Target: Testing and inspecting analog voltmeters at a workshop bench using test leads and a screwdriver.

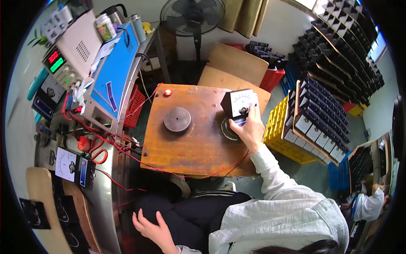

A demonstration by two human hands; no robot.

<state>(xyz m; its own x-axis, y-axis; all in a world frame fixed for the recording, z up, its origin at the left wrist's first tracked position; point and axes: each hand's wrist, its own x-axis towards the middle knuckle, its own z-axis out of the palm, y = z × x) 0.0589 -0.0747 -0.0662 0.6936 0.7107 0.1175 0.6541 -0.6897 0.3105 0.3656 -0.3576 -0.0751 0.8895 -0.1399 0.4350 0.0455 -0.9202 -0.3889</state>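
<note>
On the right side of the wooden table (198,148), my right hand (250,129) grips an analog panel meter (242,103) by its lower front. The meter has a white dial face and a black housing. It stands over a round dark disc (228,130), partly hidden by the meter and my hand; whether the two touch I cannot tell. A second round metal disc (177,120) sits on the table's left half. Over my dark-trousered lap, my left hand (154,228) is held with fingers apart and nothing in it.
A lit red lamp (168,92) sits at the table's far left corner; red wires run along its near edge. To the right, a yellow crate (277,122) stands beside stacked meters (315,127). Leftward is a metal bench with a power supply (59,63) and another meter (67,165).
</note>
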